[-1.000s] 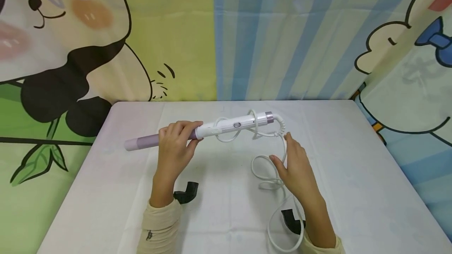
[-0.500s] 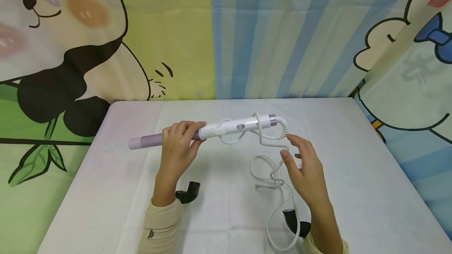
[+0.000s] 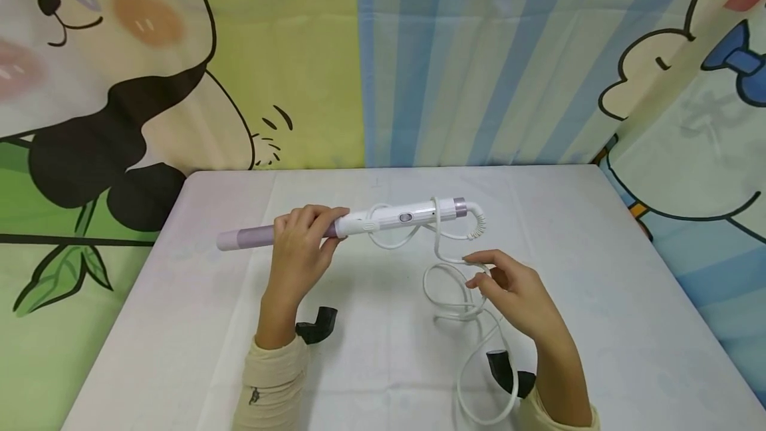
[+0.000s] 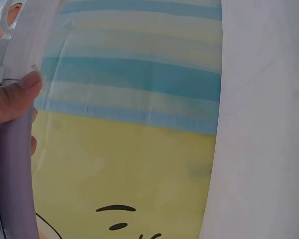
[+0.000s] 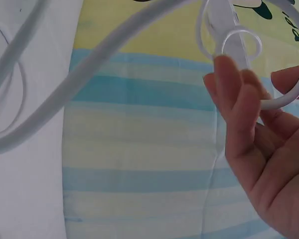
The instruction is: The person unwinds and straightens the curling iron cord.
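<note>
My left hand [image 3: 299, 251] grips the lilac barrel of a white-and-lilac curling iron [image 3: 385, 216], held tilted slightly up to the right. In the left wrist view the thumb [image 4: 27, 87] lies across the barrel near the white handle. A white power cord [image 3: 491, 423] leaves the handle's coiled end, with a turn wound around the handle. Right of it, my right hand [image 3: 520, 291] holds a stretch of that cord between bent fingers and thumb. The right wrist view shows the cord [image 5: 114, 45] looping past the thumb into the fingers.
The slack cord hangs in loops over the white-covered table [image 3: 383, 364], down to its near side. Black wrist mounts [image 3: 317, 326] sit on both forearms. A printed cartoon curtain [image 3: 479, 72] rises right behind the table's far edge.
My right hand has come away from the handle's coiled end, moving down toward me, and its fingers have closed on the cord. The left hand keeps its grip, with the curling iron nearly still.
</note>
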Demonstrator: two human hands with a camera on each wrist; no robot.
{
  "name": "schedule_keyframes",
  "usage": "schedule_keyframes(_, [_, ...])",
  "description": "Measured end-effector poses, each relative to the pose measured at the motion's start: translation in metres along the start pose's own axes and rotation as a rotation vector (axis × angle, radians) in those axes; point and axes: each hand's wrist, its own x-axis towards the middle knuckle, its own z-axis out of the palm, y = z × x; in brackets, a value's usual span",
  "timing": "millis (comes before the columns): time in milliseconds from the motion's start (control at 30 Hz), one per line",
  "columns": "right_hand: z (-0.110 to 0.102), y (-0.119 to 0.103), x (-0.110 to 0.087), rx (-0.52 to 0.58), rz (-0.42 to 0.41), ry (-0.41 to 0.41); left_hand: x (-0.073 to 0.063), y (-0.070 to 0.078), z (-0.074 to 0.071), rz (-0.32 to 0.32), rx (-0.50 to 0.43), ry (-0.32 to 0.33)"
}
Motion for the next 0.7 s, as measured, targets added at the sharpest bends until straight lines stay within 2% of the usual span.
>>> schedule_keyframes(100, [-0.0026,0.0003,-0.0026,0.109,-0.143,-0.023,-0.0003,-0.0018,-0.0008,-0.007,0.002,-0.004])
schedule_keyframes(200, [-0.0039,0.0045,-0.0023,0.290,-0.301,-0.059,-0.0004,-0.0026,-0.0010,-0.009,0.005,-0.005])
schedule_keyframes(367, [-0.0054,0.0078,0.0011,0.586,-0.440,-0.066,-0.0008,-0.0037,-0.0001,-0.002,-0.006,-0.021])
schedule_keyframes(467, [-0.0053,0.0073,0.0022,0.712,-0.490,-0.003,-0.0010,-0.0043,0.0003,0.009,-0.013,-0.045])
schedule_keyframes(700, [-0.0058,0.0051,0.0052,0.933,-0.535,0.255,-0.0027,-0.0058,-0.0004,0.064,0.003,-0.138])
